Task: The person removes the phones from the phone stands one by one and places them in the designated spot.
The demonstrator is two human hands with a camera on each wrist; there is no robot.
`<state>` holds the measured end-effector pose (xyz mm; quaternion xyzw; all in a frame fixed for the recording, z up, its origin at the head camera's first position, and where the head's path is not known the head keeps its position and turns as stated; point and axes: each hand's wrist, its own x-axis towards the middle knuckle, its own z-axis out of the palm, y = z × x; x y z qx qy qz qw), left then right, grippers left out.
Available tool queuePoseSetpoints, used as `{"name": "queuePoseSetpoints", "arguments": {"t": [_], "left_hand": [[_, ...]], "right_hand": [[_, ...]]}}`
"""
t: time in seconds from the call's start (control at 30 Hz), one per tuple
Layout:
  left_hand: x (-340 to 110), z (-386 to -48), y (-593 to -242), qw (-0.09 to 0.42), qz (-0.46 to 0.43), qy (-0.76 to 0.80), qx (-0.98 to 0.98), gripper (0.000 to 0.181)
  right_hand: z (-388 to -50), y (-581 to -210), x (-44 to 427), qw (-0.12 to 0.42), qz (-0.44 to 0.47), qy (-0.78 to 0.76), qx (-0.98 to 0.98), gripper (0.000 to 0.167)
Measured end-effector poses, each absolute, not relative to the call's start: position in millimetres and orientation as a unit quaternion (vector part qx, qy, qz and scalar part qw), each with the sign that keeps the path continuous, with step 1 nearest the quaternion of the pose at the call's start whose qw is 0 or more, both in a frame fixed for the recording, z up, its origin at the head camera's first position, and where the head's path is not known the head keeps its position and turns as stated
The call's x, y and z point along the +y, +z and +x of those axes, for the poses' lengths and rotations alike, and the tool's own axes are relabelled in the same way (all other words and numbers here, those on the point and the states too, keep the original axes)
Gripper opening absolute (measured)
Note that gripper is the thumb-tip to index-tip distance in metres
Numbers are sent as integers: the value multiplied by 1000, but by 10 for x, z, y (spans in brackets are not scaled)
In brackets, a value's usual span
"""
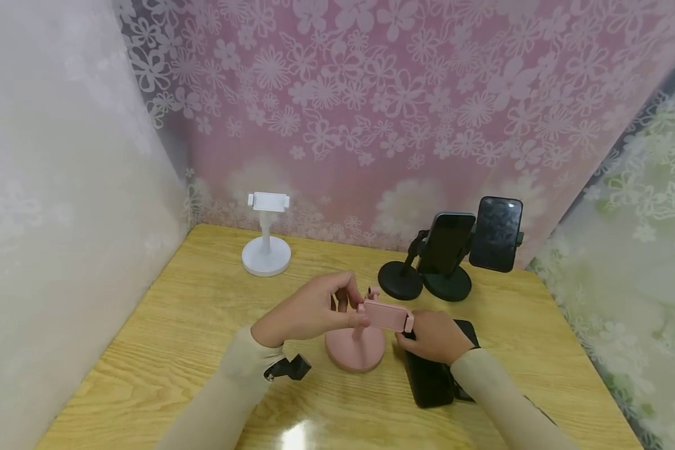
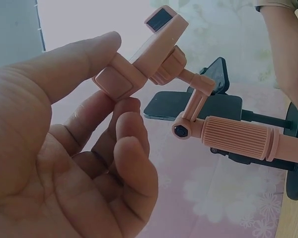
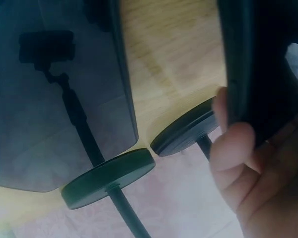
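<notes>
A pink phone stand (image 1: 354, 359) stands on the table with its holder (image 1: 387, 315) tipped back. My left hand (image 1: 320, 309) pinches the left end of that holder between thumb and index finger. The left wrist view shows the thumb (image 2: 84, 59) on the clamp (image 2: 120, 82), with the other fingers loosely curled. My right hand (image 1: 441, 337), just right of the stand, grips the edge of a black phone (image 1: 432, 384). In the right wrist view, its fingers (image 3: 233, 148) curl around the dark phone (image 3: 263, 64). A second dark phone (image 1: 468, 332) lies beside it, partly under my wrist.
At the back left stands a white phone stand (image 1: 265, 256). Toward the back right are two dark stands, a black one (image 1: 400, 281) and a dark green one (image 1: 452, 287), with upright phones (image 1: 496, 234) in them. A floral curtain (image 1: 343, 125) hangs behind the table (image 1: 191, 350).
</notes>
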<state>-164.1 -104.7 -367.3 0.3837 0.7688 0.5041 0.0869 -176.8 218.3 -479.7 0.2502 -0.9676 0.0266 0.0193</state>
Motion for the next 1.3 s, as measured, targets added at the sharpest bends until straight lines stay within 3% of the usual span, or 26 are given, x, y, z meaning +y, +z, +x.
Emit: {"name": "queuePoseSetpoints", "arguments": {"t": [0.67,0.83,1.03,1.3], "left_hand": [[-1054,-1644,-3665,96,379,510,766,23],[-1044,-1667,-3654,87,385,501,770,22],[-1026,-1663,-3666,94,390,509,761,23],[-1051,-1666,-3699,103,380,510,764,24]], "right_hand": [[-1770,-4846,2110,1,207,6,-978,45],[-1766,-4824,2096,2,180,3,-984,45],[-1655,-4817,2045,-9,125,20,-992,33],[-1621,-4851,1985,-19,112,2,-993,40]]}}
